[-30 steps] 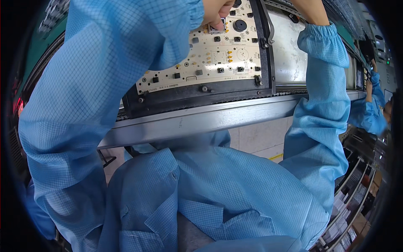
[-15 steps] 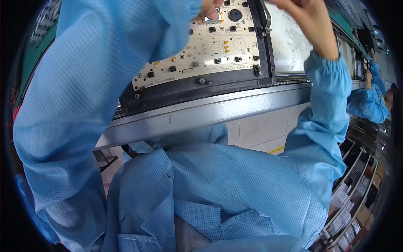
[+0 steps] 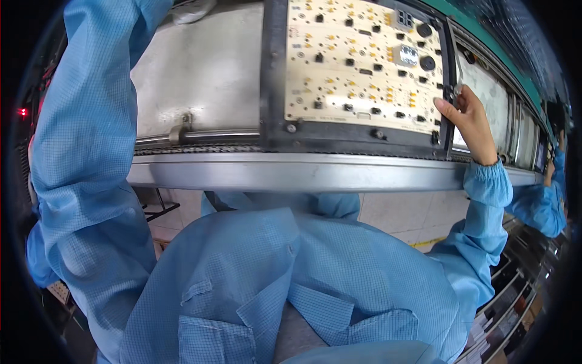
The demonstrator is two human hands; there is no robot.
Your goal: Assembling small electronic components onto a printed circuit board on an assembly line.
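Observation:
A cream circuit board (image 3: pixel 339 73) lies in a black carrier frame (image 3: pixel 339 138) on the conveyor. Small black parts, yellow parts and round black buzzers (image 3: pixel 427 63) are fitted on it. Two display modules sit near its right side; the nearer display module (image 3: pixel 408 56) reflects light. My right hand (image 3: pixel 471 121) has closed on the carrier's right edge, thumb toward the board and fingers by a metal latch (image 3: pixel 458 88). My left sleeve (image 3: pixel 91 109) reaches up past the top left of the picture, and the hand at its end is out of sight.
A silver conveyor rail (image 3: pixel 315 173) runs between my body and the carrier. Left of the carrier are a pale metal plate (image 3: pixel 200 73) and a metal bar with a clamp (image 3: pixel 177 133). A co-worker's blue sleeve (image 3: pixel 539 206) shows at far right, above racks (image 3: pixel 503 303) with stacked items.
My left hand has left the display module on the board and gone out of view at upper left. My right hand is now on the carrier's right edge. The whole view has shifted.

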